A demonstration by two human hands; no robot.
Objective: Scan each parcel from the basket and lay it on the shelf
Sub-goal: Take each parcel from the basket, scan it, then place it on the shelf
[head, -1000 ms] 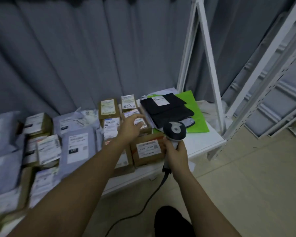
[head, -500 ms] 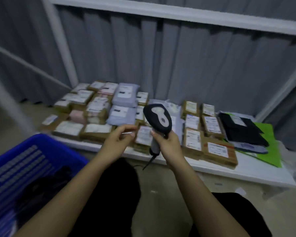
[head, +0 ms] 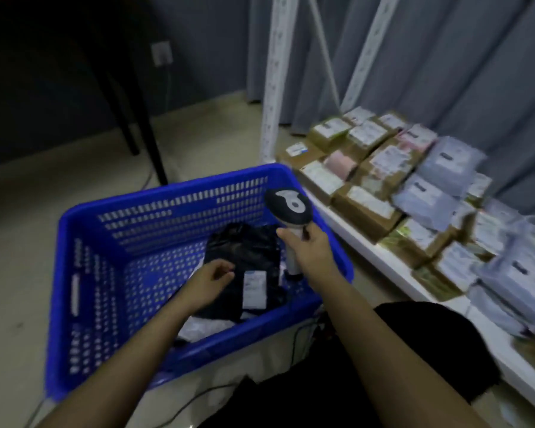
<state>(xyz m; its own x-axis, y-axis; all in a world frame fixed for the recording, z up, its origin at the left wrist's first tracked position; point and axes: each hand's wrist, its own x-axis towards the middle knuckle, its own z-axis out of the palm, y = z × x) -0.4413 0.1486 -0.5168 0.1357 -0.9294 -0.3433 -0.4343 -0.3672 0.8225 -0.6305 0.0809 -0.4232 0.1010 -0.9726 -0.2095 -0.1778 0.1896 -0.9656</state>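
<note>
A blue slotted basket point(head: 84, 273) stands on the floor in front of me. Inside it lies a black parcel bag point(head: 244, 251) with a white label, over a pale bag at the bottom. My left hand point(head: 212, 281) hovers just above the black parcel, fingers loosely curled and holding nothing. My right hand point(head: 309, 248) grips the handle of a dark barcode scanner point(head: 288, 206), held over the basket's right rim. The low white shelf point(head: 380, 257) at right carries several brown boxes and grey bags.
White slotted shelf posts point(head: 271, 88) rise behind the basket, with a grey curtain beyond. A black table leg point(head: 130, 97) stands at the back left. The scanner's cable point(head: 198, 396) trails on the tiled floor by my knees.
My view has swung left from the shelf to the basket. My left hand has come away from the shelf's parcels and dropped into the basket, and the scanner followed in my right hand.
</note>
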